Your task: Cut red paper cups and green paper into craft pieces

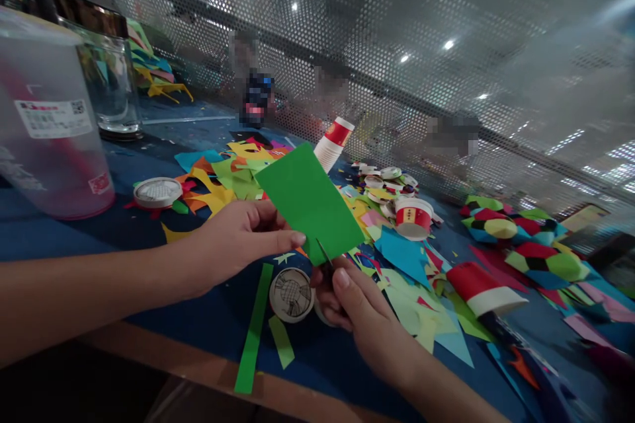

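A rectangle of green paper [310,201] is pinched at its lower left side by my left hand [243,238], thumb on top. My right hand [364,314] is closed round a pair of scissors [325,252], whose handles are mostly hidden by the fingers. One dark blade lies across the paper's lower edge. Below the hands, a green paper strip [254,330] and a small light green piece [282,342] rest on the blue table. Between them and my right hand sits a round disc with a drawn pattern [292,295].
A frosted plastic cup [54,119] and a glass jar [109,73] stand at left. Coloured paper scraps [417,304] spread over the table [178,310], with red and white paper cups [414,217], stacked cups [335,144] and another patterned disc [157,192]. Colourful paper-covered shapes [546,261] lie at right.
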### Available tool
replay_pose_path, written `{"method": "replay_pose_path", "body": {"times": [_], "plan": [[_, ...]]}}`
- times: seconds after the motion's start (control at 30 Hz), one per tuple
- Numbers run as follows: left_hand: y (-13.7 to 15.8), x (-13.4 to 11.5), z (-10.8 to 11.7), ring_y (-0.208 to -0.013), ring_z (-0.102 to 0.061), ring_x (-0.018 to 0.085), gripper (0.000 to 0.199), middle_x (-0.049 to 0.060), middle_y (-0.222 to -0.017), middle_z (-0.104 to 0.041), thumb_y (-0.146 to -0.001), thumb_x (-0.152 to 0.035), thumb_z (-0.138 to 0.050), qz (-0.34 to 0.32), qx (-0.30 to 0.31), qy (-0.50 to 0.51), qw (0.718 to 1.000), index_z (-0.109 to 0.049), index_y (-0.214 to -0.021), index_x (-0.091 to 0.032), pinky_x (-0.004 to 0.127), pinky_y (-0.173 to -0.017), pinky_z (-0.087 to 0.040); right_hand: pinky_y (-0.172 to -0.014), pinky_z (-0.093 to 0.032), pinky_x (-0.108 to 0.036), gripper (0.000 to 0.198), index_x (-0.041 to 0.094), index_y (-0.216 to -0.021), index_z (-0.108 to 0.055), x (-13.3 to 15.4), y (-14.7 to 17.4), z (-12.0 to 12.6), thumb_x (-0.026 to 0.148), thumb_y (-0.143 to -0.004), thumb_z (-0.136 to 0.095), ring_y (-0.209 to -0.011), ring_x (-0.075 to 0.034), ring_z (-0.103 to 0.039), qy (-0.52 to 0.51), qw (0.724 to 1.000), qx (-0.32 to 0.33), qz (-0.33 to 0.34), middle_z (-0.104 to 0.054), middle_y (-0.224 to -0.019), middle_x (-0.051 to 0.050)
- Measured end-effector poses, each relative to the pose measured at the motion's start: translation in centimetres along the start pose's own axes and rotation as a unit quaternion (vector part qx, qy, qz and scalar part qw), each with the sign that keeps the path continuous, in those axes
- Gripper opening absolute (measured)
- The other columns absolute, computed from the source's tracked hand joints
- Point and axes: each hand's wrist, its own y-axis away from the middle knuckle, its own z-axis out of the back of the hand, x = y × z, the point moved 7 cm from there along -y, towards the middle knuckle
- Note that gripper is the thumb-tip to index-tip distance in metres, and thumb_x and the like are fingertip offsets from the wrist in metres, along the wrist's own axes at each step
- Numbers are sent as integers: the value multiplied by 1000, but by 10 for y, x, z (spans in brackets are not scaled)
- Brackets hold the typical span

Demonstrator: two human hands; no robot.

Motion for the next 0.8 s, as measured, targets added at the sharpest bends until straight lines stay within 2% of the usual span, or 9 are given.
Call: {"method": "replay_pose_path", "body": {"times": [0.33,0.57,0.8], "plan": [[-2,0,-1,-87,-68,22,24,1,-84,-74,-69,-39,-74,-12,2,17,1000,-68,-81,-19,33,-81,-52,-47,-18,-26,40,21,-84,-52,2,-2,-3,57,-97,-43,-55,-10,-25,-10,1000,9,1,-33,-66,6],[1,-1,-1,-89,-68,25,26,4,-83,-73,-67,-39,-74,4,1,-2,1000,-65,-78,-17,38,-86,-51,-47,-19,-25,42,21,-82,-52,0,-1,0,58,-97,-42,-57,-10,-28,13,1000,2,5,-34,-65,6],[3,-7,0,-83,-68,24,24,4,-79,-72,-69,-38,-75,2,10,-21,1000,-63,-72,-18,39,-86,-52,-46,-23,-23,40,21,-92,-60,3,-2,2,56,-98,-42,-56,-11,-29,48,999,-4,22,-33,-68,5]]}}
